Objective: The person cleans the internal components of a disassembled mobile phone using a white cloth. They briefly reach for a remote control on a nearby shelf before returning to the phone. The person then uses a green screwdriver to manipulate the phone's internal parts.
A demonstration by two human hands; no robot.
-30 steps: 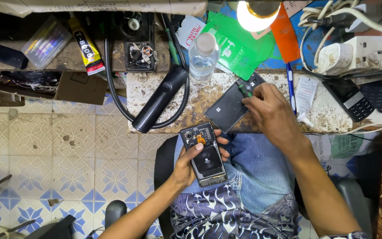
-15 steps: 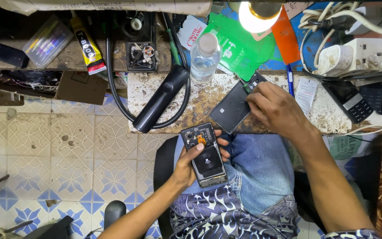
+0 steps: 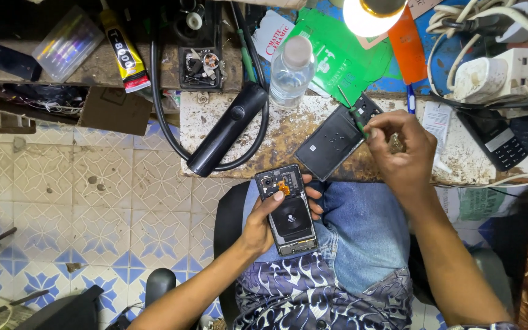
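Phone (image 3: pixel 288 211) with its back off lies gripped in the left hand (image 3: pixel 261 226), pointing up toward the right hand (image 3: pixel 398 150), which pinches a green screwdriver (image 3: pixel 352 113).

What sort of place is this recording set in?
Probably a small phone repair bench: an opened phone in the left hand, its back cover lying on a worn worktop, a glue tube.

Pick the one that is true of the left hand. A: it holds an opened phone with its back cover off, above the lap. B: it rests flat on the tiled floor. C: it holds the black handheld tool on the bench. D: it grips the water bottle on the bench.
A: the left hand wraps around the opened phone, its inner parts showing, above the jeans; the water bottle stands untouched on the bench.
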